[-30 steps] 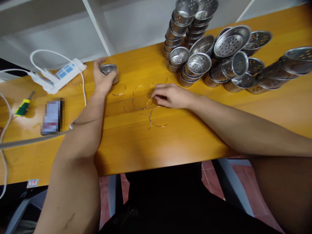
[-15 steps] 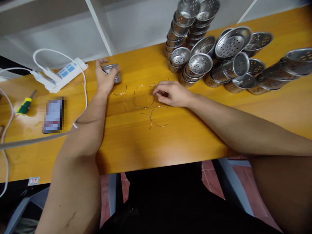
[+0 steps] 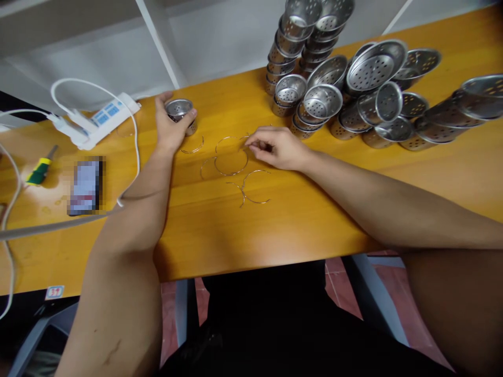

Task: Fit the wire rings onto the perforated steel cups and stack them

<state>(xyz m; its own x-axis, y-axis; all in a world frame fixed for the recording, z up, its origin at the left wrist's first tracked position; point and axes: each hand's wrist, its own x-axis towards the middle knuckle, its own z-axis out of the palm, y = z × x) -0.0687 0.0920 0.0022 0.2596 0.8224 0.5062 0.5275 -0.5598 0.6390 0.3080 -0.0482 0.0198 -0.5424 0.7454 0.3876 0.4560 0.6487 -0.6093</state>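
My left hand (image 3: 172, 121) is wrapped round a small perforated metal cup (image 3: 179, 108) near the back edge of the table. The cup's open mouth faces up, and part of its side is hidden by the fingers. My right hand (image 3: 278, 147) has its thumb and forefinger pinched at the end of a thin curved wire (image 3: 242, 145). Beside those fingertips lie several thin bent wires, among them a round loop (image 3: 231, 174) and crossed curved pieces (image 3: 244, 195) closer to me.
Stacked perforated metal cups (image 3: 322, 102) crowd the back right. To the left are a white power strip (image 3: 112, 121) with cables, a green and yellow screwdriver (image 3: 40, 170) and a phone (image 3: 85, 186). The table (image 3: 236, 238) ends in front of my body.
The cup in my left hand now shows more of its open mouth. My right fingers have shifted slightly, and more of the wire at their tips shows.
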